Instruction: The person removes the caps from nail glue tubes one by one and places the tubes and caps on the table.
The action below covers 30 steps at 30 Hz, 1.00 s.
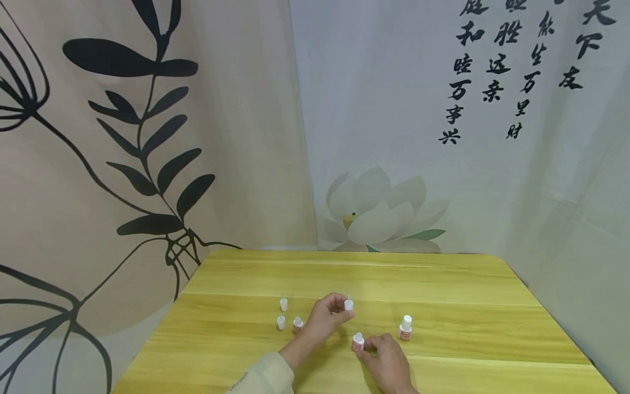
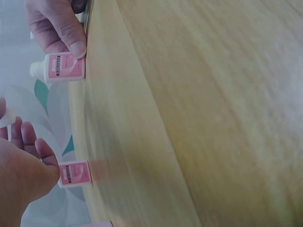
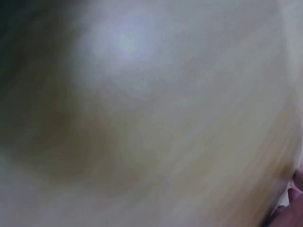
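My left hand [image 1: 327, 318] pinches a small white cap [image 1: 348, 305] with a thin spike pointing up, held above the table; in the left wrist view that hand [image 2: 26, 172] is at lower left. Lower and to the right, my right hand [image 1: 388, 361] grips a small pink-labelled bottle [image 1: 358, 343] by its side, the narrow white neck upward. That bottle [image 2: 66, 67] shows its label clearly in the left wrist view. Only a few fingertips of the right hand [image 3: 289, 213] appear in the right wrist view, which is blurred.
A similar bottle with a white top [image 1: 405, 327] stands right of the right hand. Another bottle [image 1: 297, 324] is partly hidden behind the left forearm. Two white caps, a far one [image 1: 283, 305] and a nearer one [image 1: 281, 323], stand left on the wooden table [image 1: 467, 306].
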Motion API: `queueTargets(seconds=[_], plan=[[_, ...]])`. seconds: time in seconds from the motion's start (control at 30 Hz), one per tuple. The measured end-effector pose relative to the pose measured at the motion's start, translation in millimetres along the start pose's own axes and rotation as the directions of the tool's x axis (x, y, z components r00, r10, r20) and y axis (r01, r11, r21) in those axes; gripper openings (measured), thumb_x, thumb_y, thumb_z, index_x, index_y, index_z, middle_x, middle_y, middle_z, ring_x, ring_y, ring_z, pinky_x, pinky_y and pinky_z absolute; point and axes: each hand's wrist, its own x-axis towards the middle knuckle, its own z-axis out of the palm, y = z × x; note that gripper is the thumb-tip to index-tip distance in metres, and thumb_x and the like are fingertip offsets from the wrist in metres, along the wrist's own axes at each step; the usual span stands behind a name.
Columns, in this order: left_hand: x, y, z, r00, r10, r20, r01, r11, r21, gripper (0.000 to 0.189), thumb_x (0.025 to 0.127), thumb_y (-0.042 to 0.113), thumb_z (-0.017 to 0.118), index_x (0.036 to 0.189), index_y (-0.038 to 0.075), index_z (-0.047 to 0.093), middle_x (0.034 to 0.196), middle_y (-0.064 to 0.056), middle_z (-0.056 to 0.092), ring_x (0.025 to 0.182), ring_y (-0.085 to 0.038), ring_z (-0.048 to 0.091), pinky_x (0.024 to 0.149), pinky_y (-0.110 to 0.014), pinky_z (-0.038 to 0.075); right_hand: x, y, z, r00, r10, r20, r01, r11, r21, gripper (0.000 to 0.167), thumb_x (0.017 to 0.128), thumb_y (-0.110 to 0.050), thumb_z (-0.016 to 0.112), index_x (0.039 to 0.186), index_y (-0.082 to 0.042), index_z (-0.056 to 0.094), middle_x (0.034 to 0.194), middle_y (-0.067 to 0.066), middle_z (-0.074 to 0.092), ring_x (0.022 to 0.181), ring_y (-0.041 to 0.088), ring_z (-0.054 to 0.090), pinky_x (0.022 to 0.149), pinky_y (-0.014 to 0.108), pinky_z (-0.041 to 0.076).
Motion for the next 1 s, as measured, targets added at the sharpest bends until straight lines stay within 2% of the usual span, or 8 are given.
queueTargets(seconds=[0.33,0.6,1.0], plan=[[-0.8,2.2,0.6,1.000,-0.012,-0.023,0.012,1.000,0.012,0.023,0.090,0.018,0.074,0.107,0.008,0.064,0.100,-0.002,0.064,0.096,-0.020,0.057,0.081,-0.033,0.049,0.3,0.6,0.2,1.000,-0.009,-0.004,0.009,1.000,-0.010,0.018,0.083,-0.033,0.078,0.092,-0.018,0.075,0.094,-0.004,0.059,0.088,0.016,0.054,0.075,0.043,0.050],[-2.8,-1.8,0.7,0.999,-0.008,-0.033,0.009,1.000,0.014,0.020,0.090,0.016,0.073,0.106,0.008,0.064,0.098,-0.001,0.063,0.094,-0.019,0.057,0.078,-0.029,0.050,0.5,-0.8,-1.5,1.000,-0.011,0.004,0.011,1.000,-0.011,0.021,0.085,-0.036,0.077,0.093,-0.017,0.075,0.094,-0.004,0.059,0.088,0.015,0.053,0.074,0.040,0.049],[-7.8,-3.1,1.9,0.996,0.011,-0.088,-0.006,0.998,0.062,0.021,0.089,0.016,0.074,0.107,0.009,0.066,0.098,-0.001,0.063,0.092,-0.016,0.056,0.075,-0.024,0.048,0.5,-1.7,-1.3,1.000,-0.012,-0.003,0.011,1.000,-0.022,0.020,0.083,-0.033,0.078,0.093,-0.016,0.075,0.092,-0.004,0.059,0.086,0.015,0.054,0.073,0.040,0.050]])
